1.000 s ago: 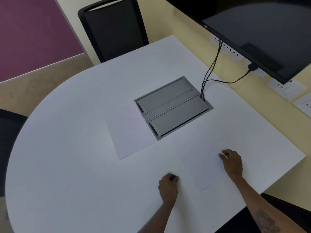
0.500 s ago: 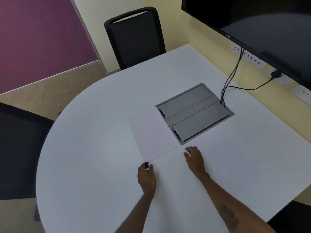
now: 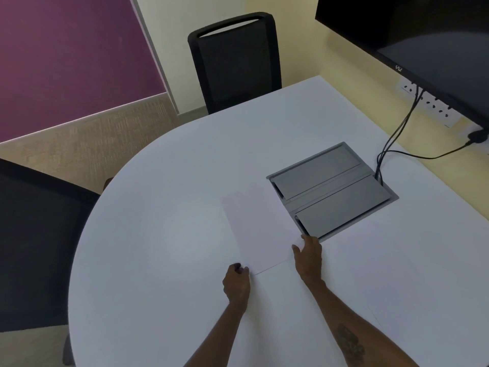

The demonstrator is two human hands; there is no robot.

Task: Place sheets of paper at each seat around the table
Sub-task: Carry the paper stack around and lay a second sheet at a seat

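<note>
A white sheet of paper (image 3: 260,229) lies flat on the white table (image 3: 164,234), its right edge against the grey cable box (image 3: 332,190). My left hand (image 3: 236,283) sits at the sheet's near left corner with its fingers curled onto that corner. My right hand (image 3: 308,256) rests at the sheet's near right corner, fingers spread and flat on the paper. A second sheet (image 3: 354,274), very faint against the table, lies to the right of my right forearm.
One black chair (image 3: 235,62) stands at the far side of the table and another (image 3: 34,242) at the left. A dark screen (image 3: 423,41) hangs on the right wall, with black cables (image 3: 391,144) running down into the cable box.
Both hands have left the sheet at the right and moved left to the near corners of the middle sheet. The view has swung left with them.
</note>
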